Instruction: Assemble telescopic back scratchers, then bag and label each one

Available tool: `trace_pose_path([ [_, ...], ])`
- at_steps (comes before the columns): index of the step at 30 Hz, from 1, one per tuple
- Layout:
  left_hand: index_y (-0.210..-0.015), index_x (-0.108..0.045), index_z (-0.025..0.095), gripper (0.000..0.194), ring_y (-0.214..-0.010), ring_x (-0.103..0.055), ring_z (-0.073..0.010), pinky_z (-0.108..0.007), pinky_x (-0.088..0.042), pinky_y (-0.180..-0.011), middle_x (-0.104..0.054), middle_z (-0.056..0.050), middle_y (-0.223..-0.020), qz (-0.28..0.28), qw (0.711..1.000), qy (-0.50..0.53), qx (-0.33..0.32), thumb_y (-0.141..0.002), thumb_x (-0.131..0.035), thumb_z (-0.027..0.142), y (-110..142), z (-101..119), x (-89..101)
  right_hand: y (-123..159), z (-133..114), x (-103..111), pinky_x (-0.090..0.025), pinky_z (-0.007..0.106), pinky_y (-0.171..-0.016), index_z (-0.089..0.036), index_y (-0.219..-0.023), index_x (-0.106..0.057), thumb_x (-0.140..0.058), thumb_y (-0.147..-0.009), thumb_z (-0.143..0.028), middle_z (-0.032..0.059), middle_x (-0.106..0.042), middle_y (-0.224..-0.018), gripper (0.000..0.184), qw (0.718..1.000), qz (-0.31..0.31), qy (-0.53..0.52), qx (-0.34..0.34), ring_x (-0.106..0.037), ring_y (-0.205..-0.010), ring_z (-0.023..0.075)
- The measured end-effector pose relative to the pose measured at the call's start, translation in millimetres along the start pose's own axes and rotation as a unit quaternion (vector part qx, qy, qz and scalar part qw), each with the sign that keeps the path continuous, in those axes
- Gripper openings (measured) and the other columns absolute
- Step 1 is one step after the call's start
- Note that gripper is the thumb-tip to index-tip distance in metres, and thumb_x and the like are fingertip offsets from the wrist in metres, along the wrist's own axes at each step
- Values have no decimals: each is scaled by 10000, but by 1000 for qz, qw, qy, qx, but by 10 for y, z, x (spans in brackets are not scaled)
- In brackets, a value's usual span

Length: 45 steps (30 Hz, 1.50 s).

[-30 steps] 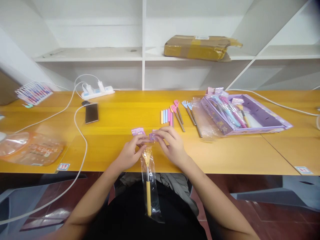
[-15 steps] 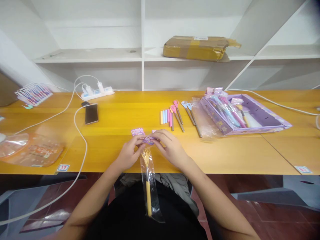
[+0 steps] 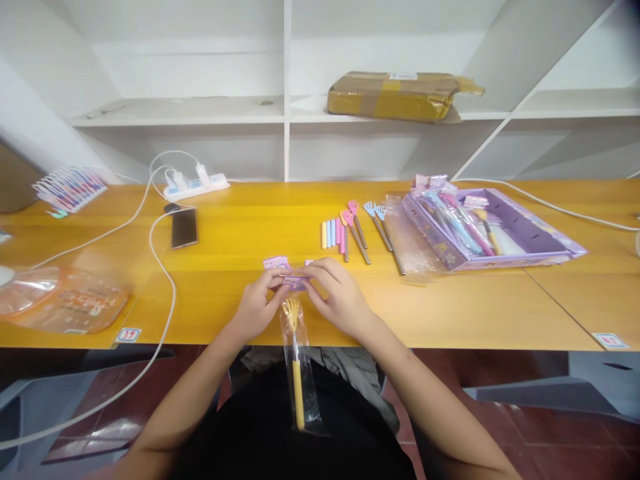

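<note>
My left hand [image 3: 255,308] and my right hand [image 3: 341,299] pinch opposite ends of a small purple header card [image 3: 295,284]. Below the card hangs a clear plastic bag [image 3: 311,399], its lower end in front of my black shirt. Inside it is a yellow back scratcher [image 3: 299,390], claw end up. More purple cards [image 3: 275,262] lie on the table just beyond my fingers, partly hidden by them. Farther off are pink back scratchers [image 3: 357,230], blue ones [image 3: 386,233] and a row of coloured handle grips [image 3: 333,235].
A purple display box [image 3: 530,260] with bagged back scratchers stands at the right, clear bags [image 3: 415,247] beside it. On the left are a phone [image 3: 185,228], a power strip [image 3: 197,189], white cables and an orange pouch [image 3: 95,303]. A taped carton [image 3: 393,97] sits on the shelf.
Between my fingers the purple card has turned from a slant to nearly level. The bagged back scratcher below has shifted very slightly; my hands stay in nearly the same place.
</note>
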<state>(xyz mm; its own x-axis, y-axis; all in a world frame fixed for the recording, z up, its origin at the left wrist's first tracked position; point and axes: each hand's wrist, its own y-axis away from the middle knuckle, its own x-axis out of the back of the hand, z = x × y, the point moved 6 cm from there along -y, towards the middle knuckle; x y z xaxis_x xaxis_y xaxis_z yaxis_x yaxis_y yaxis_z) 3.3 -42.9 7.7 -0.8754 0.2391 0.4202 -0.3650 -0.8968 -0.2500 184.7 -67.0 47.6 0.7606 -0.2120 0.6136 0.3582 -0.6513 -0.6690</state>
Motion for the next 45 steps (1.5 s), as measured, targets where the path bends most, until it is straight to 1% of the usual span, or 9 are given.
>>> trace_pose_path([
  [5,-1350,-575,248,349,-1207,-753,-256,-428,-568,-1087,-787,-99,-1275,29,1000,1,-2,-1059,-592,440,-1,-28,24,-14,1,18,-585,449,-931,-258,-1229,-683,-556,-1049,-156,97,-708,-1108,243,1000,-8,-12,2,-682,-1056,261],
  [10,-1405,-584,270,368,-1257,-726,-253,-420,-576,-1095,-730,-103,-1371,45,999,-9,-26,-1065,-582,410,15,-74,25,14,186,17,-601,406,-832,-238,-1379,-604,-605,-1062,-275,112,-678,-1161,319,991,33,-56,-115,-687,-948,228],
  [13,-1422,-609,286,371,-1296,-700,-258,-435,-571,-1113,-697,-104,-1420,60,996,-38,-57,-1064,-586,378,26,-67,43,24,251,-31,-588,357,-780,-239,-1191,-693,-607,-1070,-302,70,-721,-1041,161,981,22,-115,-154,-692,-890,202],
  [15,-1413,-630,296,351,-1288,-702,-249,-436,-557,-1130,-710,-88,-1409,38,996,-46,-69,-1072,-569,352,20,-50,22,27,268,-33,-574,343,-772,-235,-1048,-722,-601,-1075,-296,51,-738,-972,138,978,24,-132,-163,-691,-860,191],
  [19,-1430,-636,321,363,-1320,-677,-243,-433,-519,-1160,-719,-58,-1418,-21,993,-80,-82,-1074,-560,323,-5,19,-42,28,273,-16,-559,342,-777,-236,-1027,-729,-623,-1062,-276,40,-747,-965,119,978,28,-130,-163,-683,-839,183],
  [27,-1410,-656,296,352,-1311,-667,-240,-439,-492,-1179,-724,-71,-1390,-50,985,-107,-124,-1078,-538,283,-35,143,-100,-6,226,22,-541,333,-768,-225,-1007,-720,-623,-1055,-232,32,-707,-896,109,985,34,-100,-140,-650,-813,184],
  [37,-1401,-634,277,351,-1298,-651,-230,-437,-518,-1151,-684,-90,-1377,-61,974,-148,-161,-1077,-524,196,-28,128,-150,11,263,2,-548,349,-829,-222,-1048,-716,-590,-1071,-232,57,-716,-973,129,988,30,-63,-136,-672,-908,207],
  [41,-1456,-469,266,406,-1168,-706,-220,-435,-587,-1041,-684,-113,-1335,-28,990,-71,-118,-1064,-566,225,-13,-31,-160,-4,263,54,-546,346,-820,-223,-1032,-703,-596,-1062,-208,42,-680,-952,112,987,28,-77,-137,-654,-873,191],
  [45,-1424,-334,253,499,-1073,-738,-197,-392,-621,-944,-666,-137,-1340,-8,997,23,-75,-1030,-640,259,-1,-158,-168,-40,172,150,-552,382,-918,-231,-1037,-700,-610,-1047,-203,54,-645,-1041,95,991,-3,-94,-96,-652,-995,206],
])
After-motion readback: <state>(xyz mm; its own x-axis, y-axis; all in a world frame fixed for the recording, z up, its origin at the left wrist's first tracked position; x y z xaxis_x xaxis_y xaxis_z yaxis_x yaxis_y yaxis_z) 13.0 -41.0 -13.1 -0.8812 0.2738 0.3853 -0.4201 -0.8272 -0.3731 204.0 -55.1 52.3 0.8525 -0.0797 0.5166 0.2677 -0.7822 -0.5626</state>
